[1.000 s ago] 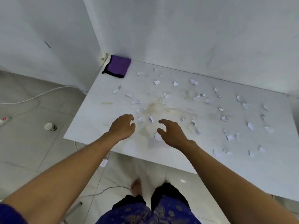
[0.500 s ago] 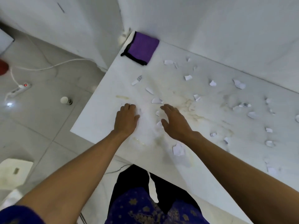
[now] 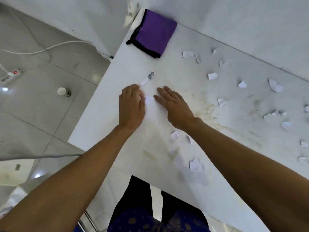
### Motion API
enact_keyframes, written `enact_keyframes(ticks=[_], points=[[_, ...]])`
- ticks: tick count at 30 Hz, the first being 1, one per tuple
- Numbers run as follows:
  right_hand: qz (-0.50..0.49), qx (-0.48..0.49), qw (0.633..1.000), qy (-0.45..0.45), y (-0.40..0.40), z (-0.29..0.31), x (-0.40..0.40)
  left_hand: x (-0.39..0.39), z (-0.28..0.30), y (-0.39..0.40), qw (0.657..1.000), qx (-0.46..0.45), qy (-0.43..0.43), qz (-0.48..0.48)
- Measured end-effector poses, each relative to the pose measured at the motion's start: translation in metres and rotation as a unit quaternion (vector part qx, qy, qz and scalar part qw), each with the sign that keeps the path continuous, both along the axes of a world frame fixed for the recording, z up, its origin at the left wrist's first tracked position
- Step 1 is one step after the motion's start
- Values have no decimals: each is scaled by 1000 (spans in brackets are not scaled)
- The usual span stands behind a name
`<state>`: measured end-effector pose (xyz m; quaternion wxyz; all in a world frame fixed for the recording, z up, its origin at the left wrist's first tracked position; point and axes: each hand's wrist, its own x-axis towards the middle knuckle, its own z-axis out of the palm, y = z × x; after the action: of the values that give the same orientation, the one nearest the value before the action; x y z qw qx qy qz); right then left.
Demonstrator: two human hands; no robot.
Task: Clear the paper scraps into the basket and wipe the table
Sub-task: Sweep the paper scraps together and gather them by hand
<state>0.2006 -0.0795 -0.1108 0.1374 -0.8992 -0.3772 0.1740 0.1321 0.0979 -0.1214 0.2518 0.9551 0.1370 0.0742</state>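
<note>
White paper scraps lie all over the stained white table (image 3: 103, 124). My left hand (image 3: 131, 104) rests palm down on the tabletop near its left edge, fingers fairly straight. My right hand (image 3: 173, 106) lies flat beside it with straight fingers. One small scrap (image 3: 149, 99) sits between the two hands, touching my left thumb. A printed scrap (image 3: 148, 78) lies just beyond my left fingertips. Other scraps (image 3: 195, 165) lie near the front edge under my right forearm, and several more (image 3: 275, 86) spread to the right. A folded purple cloth (image 3: 153, 32) lies at the far left corner. No basket is in view.
White walls close the table's far side. On the tiled floor to the left are a power strip (image 3: 10, 76) with a red light, a white cable (image 3: 50, 47) and a small white cup (image 3: 62, 91). My legs stand at the table's front edge.
Both hands moved forward and left over the table and went from hovering with curled fingers to lying flat on the surface, closing in on one scrap. The view tilted toward the left corner.
</note>
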Motion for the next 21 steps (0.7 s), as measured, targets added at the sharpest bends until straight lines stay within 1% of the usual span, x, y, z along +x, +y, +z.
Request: enact_keyframes(ticks=[2, 5, 7, 10, 13, 16, 18, 21], points=[[8, 21, 1000, -15, -10, -8, 2, 15, -3, 7, 999, -52, -12, -11], [-3, 46, 998, -33, -32, -14, 12, 34, -14, 4, 993, -114, 19, -38], [-36, 49, 997, -45, -50, -13, 25, 41, -19, -9, 989, -139, 29, -52], [-102, 42, 991, -69, -82, -15, 49, 48, -24, -40, 982, -164, -3, -99], [-140, 24, 986, -85, -113, -14, 63, 63, -28, -73, 975, -168, -12, -147], [-158, 29, 982, -100, -130, -10, 64, 79, -29, -99, 968, -164, -17, -188], [-189, 42, 976, -103, -138, -8, 62, 93, -28, -108, 972, -145, -31, -183], [-266, 59, 958, -86, -148, -8, 52, 124, -28, -110, 984, -112, -37, -132]])
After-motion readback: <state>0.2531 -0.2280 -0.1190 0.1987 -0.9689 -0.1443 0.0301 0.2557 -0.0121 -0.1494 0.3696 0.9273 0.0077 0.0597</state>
